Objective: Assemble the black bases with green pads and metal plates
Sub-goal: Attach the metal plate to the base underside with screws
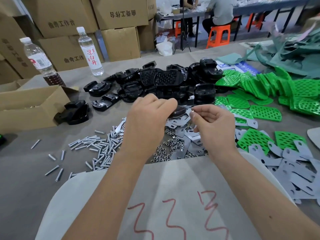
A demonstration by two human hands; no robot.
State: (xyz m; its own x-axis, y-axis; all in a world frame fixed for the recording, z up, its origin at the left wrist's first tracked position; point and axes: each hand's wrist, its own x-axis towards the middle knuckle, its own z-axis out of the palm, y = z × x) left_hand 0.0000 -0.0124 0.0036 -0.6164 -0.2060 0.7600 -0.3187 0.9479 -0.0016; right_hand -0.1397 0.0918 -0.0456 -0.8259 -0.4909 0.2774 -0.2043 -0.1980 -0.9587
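Nearest the camera, a pale sheet (173, 196) marked with red scrawls is spread over the bench (26, 170). Just beyond its far edge lie the fasteners: a heap of bolts (98, 149) to the left, nuts (166, 149) in the middle, and grey metal plates (294, 167) strewn to the right.

Above these the two hands are raised together. A black base (179, 111) is held by the left hand (149, 116), whose fingers are curled round it, so that most of the part is hidden. A small bright piece (192, 110), probably a nut or bolt end though too small to tell, is pinched between thumb and forefinger of the right hand (213, 125), its other fingers loosely curled. The piece is just beside the base's right edge; whether they touch cannot be told.

The step in hand is judged to be fastening: a small fastener is being brought to the held base. Whether a pad and plate are already seated on it is not shown. The next move calls for the piece to be lined up with a hole in the base while the base is kept steady.

Farther off, the stock of black bases (164, 84) is piled mid-bench, with green pads (266, 111) heaped to its right. Two bottles (90, 52) and stacked cartons (65, 19) stand behind.
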